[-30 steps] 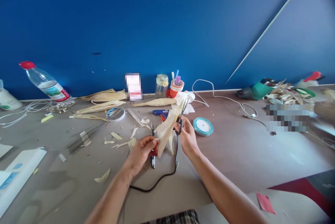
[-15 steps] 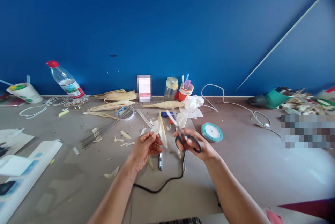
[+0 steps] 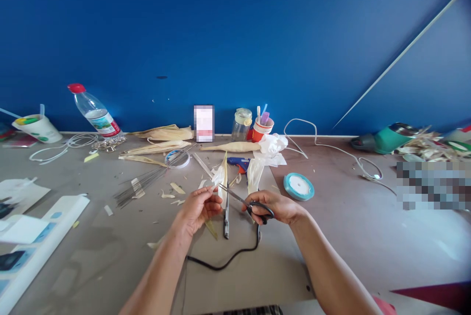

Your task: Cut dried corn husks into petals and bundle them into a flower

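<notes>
My left hand point(image 3: 201, 207) pinches a pale piece of corn husk point(image 3: 221, 172) whose pointed tip stands upward. In my right hand point(image 3: 277, 205) is a pair of scissors point(image 3: 239, 198) with black handles, its blades pointing left and reaching the husk beside my left fingertips. A pen point(image 3: 226, 222) lies on the table just beneath the husk. Beyond my hands rests a blue glue gun point(image 3: 239, 163), partly covered by a translucent husk piece point(image 3: 254, 175).
Behind lie more dried husks point(image 3: 162, 133), thin wires point(image 3: 142, 185), a tape roll point(image 3: 177, 158), a glass jar point(image 3: 242, 123) and red paper cups point(image 3: 262, 130). A turquoise ribbon spool point(image 3: 299, 186) is to the right. A tilted water bottle point(image 3: 97, 114) and power strip point(image 3: 47, 236) are left.
The scissors have swung from pointing up and away to pointing left, their blades now at the husk. My left hand keeps hold of the husk, which has turned slightly.
</notes>
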### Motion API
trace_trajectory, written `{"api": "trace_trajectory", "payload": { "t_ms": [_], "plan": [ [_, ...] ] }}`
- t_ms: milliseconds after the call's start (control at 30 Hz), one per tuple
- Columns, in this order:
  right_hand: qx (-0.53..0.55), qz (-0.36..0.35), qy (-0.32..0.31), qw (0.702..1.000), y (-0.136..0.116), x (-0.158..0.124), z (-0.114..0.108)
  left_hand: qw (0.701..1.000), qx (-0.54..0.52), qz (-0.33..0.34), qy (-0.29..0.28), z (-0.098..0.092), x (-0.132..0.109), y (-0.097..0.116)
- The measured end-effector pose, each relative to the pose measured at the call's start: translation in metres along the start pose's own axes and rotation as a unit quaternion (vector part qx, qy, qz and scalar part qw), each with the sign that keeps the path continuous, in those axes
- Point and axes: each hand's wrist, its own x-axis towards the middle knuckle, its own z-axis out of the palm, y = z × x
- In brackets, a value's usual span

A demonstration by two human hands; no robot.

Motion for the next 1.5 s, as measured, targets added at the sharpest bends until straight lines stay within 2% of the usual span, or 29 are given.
{"api": "trace_trajectory", "payload": {
  "t_ms": [100, 233, 300, 533, 700, 833, 933, 1100, 1500],
  "plan": [
    [0.0, 0.008, -0.012, 1.0, 0.002, 0.003, -0.001, 1.0, 0.009, 0.016, 0.016, 0.003, -0.001, 0.0],
    [0.011, 0.002, -0.021, 1.0, 0.002, 0.005, 0.0, 0.992, 0.079, 0.065, 0.071, 0.008, -0.003, -0.003],
    [0.017, -0.001, -0.013, 1.0, 0.001, 0.004, 0.0, 0.989, 0.099, 0.076, 0.08, 0.009, -0.003, -0.005],
    [0.034, -0.003, 0.009, 0.999, -0.002, 0.003, 0.001, 0.992, 0.042, 0.102, 0.064, 0.005, -0.002, -0.003],
    [0.041, -0.019, 0.008, 0.999, -0.001, 0.003, 0.001, 0.989, 0.004, 0.124, 0.081, 0.003, -0.004, 0.003],
    [0.049, -0.034, 0.002, 0.998, 0.002, 0.004, 0.001, 0.981, -0.011, 0.166, 0.104, 0.003, -0.004, 0.004],
    [0.056, -0.045, -0.024, 0.997, 0.003, 0.005, 0.002, 0.979, -0.04, 0.183, 0.081, 0.003, -0.003, 0.005],
    [0.052, -0.056, -0.033, 0.997, 0.0, 0.005, 0.006, 0.982, -0.096, 0.164, 0.021, 0.001, -0.002, 0.004],
    [0.027, -0.012, -0.013, 0.999, 0.001, 0.009, 0.012, 0.98, -0.161, 0.115, 0.009, -0.004, 0.003, 0.002]
  ]
}}
